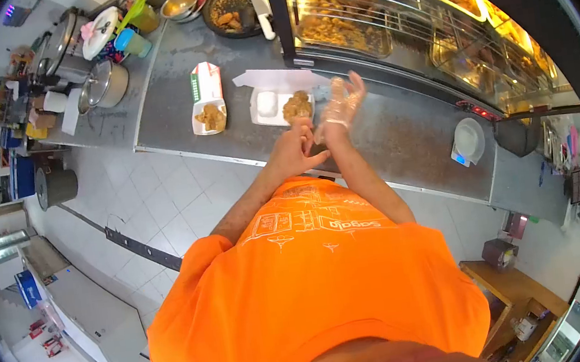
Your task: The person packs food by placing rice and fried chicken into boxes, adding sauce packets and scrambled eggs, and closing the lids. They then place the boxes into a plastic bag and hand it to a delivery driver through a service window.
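Note:
My right hand (pixel 342 107) wears a clear plastic glove, its fingers spread and holding nothing. Beside its wrist, my left hand (pixel 292 153) has its fingers curled at the glove's cuff (pixel 321 132), with the thumb pointing toward the right wrist. Just beyond my hands is an open white box (pixel 263 117) with its lid folded back. It holds a white round portion (pixel 267 103) on the left and a brown fried piece (pixel 297 106) on the right. Farther left stands a green, white and red carton (pixel 206 83) with a brown fried piece (pixel 211 118) in it.
A lit glass display case (pixel 376 58) with trays of food borders the dark counter (pixel 399 136). At back left are a stone mortar (pixel 231 5), metal bowls (pixel 180 5) and a pot (pixel 109 83). White plates (pixel 469 139) sit at right. The counter's front edge (pixel 194 154) runs near my arms.

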